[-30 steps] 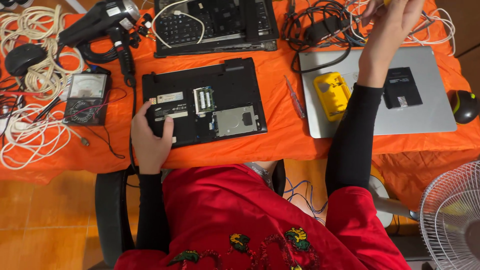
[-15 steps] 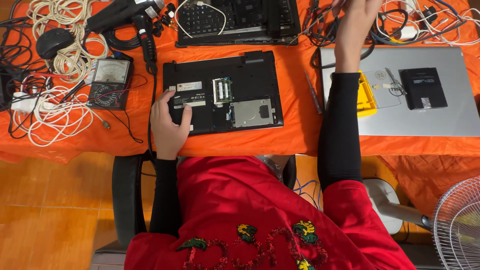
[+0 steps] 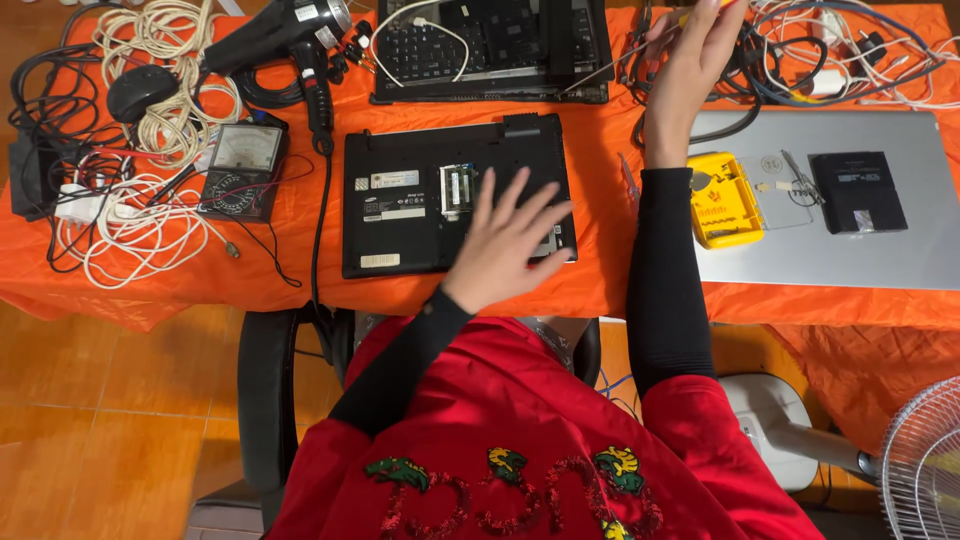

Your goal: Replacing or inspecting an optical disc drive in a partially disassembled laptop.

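Observation:
A black laptop (image 3: pixel 420 200) lies bottom-up on the orange tablecloth (image 3: pixel 600 290), with its memory bay uncovered. My left hand (image 3: pixel 515 235) rests flat on the laptop's right half, fingers spread, holding nothing. My right hand (image 3: pixel 690 60) is raised over the far side of the table. It pinches a thin screwdriver (image 3: pixel 620 62) with a yellow handle, whose shaft points left toward a dismantled black keyboard unit (image 3: pixel 490 45).
A silver laptop (image 3: pixel 900 255) on the right carries an open yellow bit case (image 3: pixel 718 200) and a black drive (image 3: pixel 857 192). A black heat gun (image 3: pixel 280 35), a multimeter (image 3: pixel 240 170), a mouse (image 3: pixel 140 90) and tangled cables (image 3: pixel 140 225) fill the left. A fan (image 3: pixel 925 460) stands at the lower right.
My left hand moved from the black laptop's left edge to its right half and spread open. My right hand now shows a thin tool in its fingers.

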